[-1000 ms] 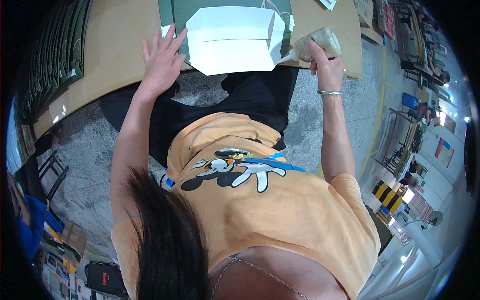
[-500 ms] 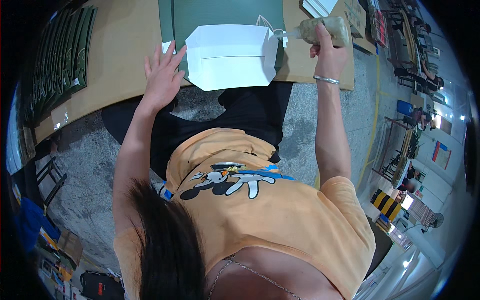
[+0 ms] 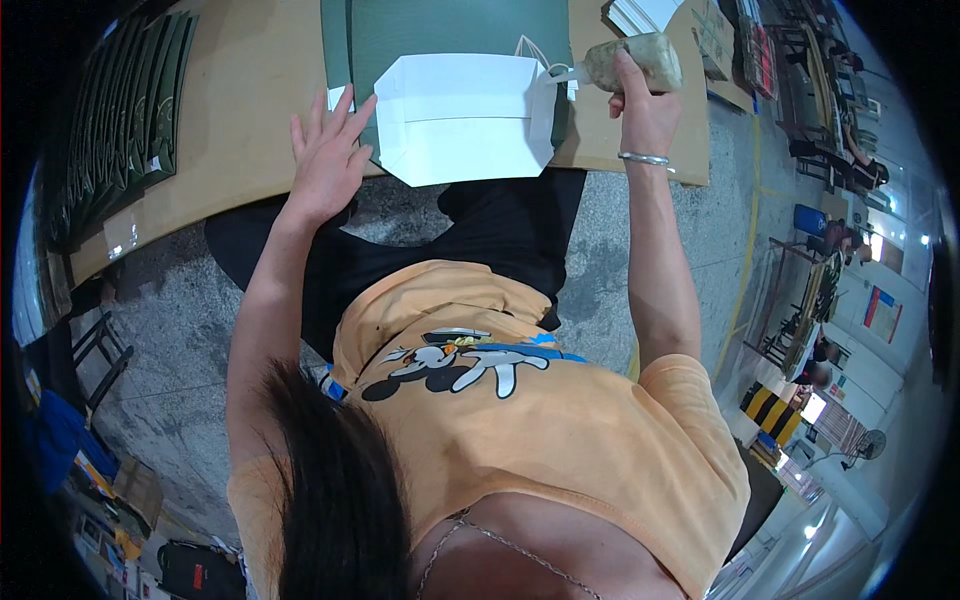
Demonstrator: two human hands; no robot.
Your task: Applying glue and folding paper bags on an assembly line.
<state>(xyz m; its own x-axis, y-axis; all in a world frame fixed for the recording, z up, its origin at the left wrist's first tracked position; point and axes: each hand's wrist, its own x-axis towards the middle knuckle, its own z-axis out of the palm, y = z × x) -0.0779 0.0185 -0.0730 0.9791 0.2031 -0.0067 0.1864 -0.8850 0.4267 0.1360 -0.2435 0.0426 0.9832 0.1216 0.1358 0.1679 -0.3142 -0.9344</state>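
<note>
A dark green paper bag lies flat before me, its white end panel folded open toward me with slanted corners. My left hand rests with fingers spread at the bag's left edge, holding nothing. My right hand is wrapped round a cloudy, translucent squeeze bottle, tipped on its side. The bottle's thin nozzle points left at the right edge of the white panel. A pale cord handle shows behind that edge.
Brown cardboard covers the table. Several folded green bags stand in a row at the left. A stack of white sheets lies at the far right. The table's near edge runs just above my lap.
My right hand has moved slightly left with the squeeze bottle, bringing its nozzle to the white panel's right edge. My left hand stays in about the same place.
</note>
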